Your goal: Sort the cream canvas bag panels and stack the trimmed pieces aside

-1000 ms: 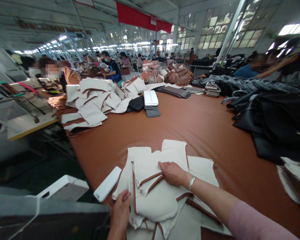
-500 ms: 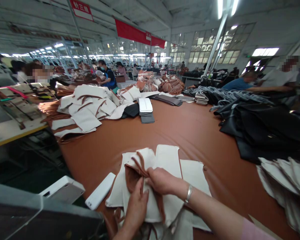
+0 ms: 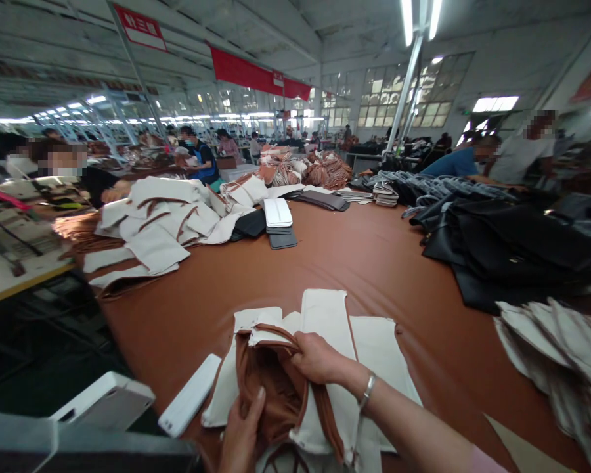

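Observation:
A cream and brown fabric pouch [image 3: 276, 381] is held with its mouth spread, so the brown inner side shows. My right hand [image 3: 318, 358], a silver bangle at the wrist, pinches the upper right rim. Around the lower left edge my left hand [image 3: 243, 424] is closed, with its thumb along the brown side. Beneath and behind the pouch lie other cream panels with brown edges [image 3: 325, 322]. The pouch's lower part is cut off by the bottom of the view.
A white oblong object [image 3: 190, 394] rests left of the panels on the brown tabletop [image 3: 335, 256]. Far left lies a heap of cream pieces [image 3: 162, 217]. Black bags [image 3: 517, 243] and fanned cream pieces [image 3: 556, 361] are at right. Several people work around the table.
The pouch's mouth has been pulled wide, and its brown inside now shows. My left hand has moved left and down, apart from my right. The view has turned slightly right.

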Tool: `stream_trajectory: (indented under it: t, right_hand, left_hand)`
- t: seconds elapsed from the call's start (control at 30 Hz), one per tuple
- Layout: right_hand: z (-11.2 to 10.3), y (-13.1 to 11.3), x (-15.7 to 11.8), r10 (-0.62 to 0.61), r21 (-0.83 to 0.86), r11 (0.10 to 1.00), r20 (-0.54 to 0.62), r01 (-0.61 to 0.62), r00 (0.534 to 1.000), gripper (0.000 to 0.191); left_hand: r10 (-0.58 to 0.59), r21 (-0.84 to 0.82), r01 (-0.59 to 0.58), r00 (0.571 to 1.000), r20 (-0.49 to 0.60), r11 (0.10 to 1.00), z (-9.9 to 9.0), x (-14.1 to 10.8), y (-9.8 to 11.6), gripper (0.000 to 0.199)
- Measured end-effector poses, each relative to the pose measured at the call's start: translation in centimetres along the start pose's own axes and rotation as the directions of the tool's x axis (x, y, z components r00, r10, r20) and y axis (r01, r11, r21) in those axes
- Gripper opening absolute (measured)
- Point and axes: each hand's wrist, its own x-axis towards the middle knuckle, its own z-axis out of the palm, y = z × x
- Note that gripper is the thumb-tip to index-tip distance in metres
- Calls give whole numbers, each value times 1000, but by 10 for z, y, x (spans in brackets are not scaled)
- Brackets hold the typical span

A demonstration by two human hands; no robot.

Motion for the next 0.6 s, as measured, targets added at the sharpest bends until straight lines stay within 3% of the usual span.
stream_trajectory:
  t: [0.1,0.17,0.2,0.27,0.37,0.43,0.47,0.53,0.6]
  right_hand:
    - [-9,-4,-12,-70,169,983,-52,78,996,26]
    - [-8,-9,-20,-127,419,893,-113,164,985,30]
    - [-7,-12,-24,-147,555,806,-150,206,978,36]
    - [-8,-17,-30,-161,748,609,-207,262,965,46]
    - [-25,-13,-29,-95,867,430,-235,253,967,40]
    - [-47,5,-21,4,853,485,-224,194,974,29]
    - [-57,20,-15,53,820,554,-206,143,977,29]
    - [-74,56,-4,140,713,701,-157,14,978,36]
    - [-78,94,7,239,593,795,-110,-130,965,36]
  left_hand:
    - [-12,-53,22,982,186,998,9,-1,19,58]
    - [127,37,-139,965,231,990,18,-7,42,65]
    - [217,99,-249,942,257,963,22,-11,56,69]
    - [353,196,-436,868,349,878,32,-20,83,71]
    - [304,169,-485,745,594,858,45,-34,117,69]
    - [256,81,-407,704,663,910,51,-36,130,62]
    - [257,63,-383,725,639,922,53,-34,132,59]
    - [293,107,-397,809,510,911,52,-24,126,55]
    - [275,230,-392,868,413,891,45,-6,105,54]
